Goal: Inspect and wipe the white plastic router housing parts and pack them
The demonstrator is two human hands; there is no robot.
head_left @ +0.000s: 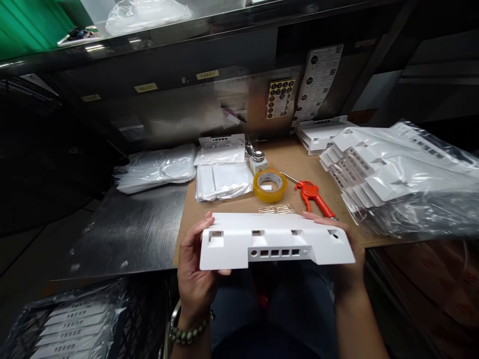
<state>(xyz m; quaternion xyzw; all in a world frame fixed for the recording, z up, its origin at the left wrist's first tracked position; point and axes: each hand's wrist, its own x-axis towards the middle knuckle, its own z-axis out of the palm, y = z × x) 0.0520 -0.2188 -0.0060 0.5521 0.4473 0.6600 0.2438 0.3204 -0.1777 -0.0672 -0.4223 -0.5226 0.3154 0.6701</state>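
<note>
A white plastic router housing (232,223) is held up in front of me, over the table's front edge. A recessed row of port openings faces me, with several square cut-outs above it. My left hand (196,264) grips its left end, thumb on the top side and fingers underneath. Around the right end my right hand (352,244) is closed, its fingers partly hidden behind the housing. Just beyond lie a roll of yellow tape (258,188) and a red air blow gun (309,192).
Clear plastic bags (157,167) lie at the left, beside wrapped white pieces (223,182) and a small pump bottle (258,162). Bagged white housings (396,164) are piled at the right. Below left, a black crate (138,309) holds more housings. A metal shelf (209,25) runs overhead.
</note>
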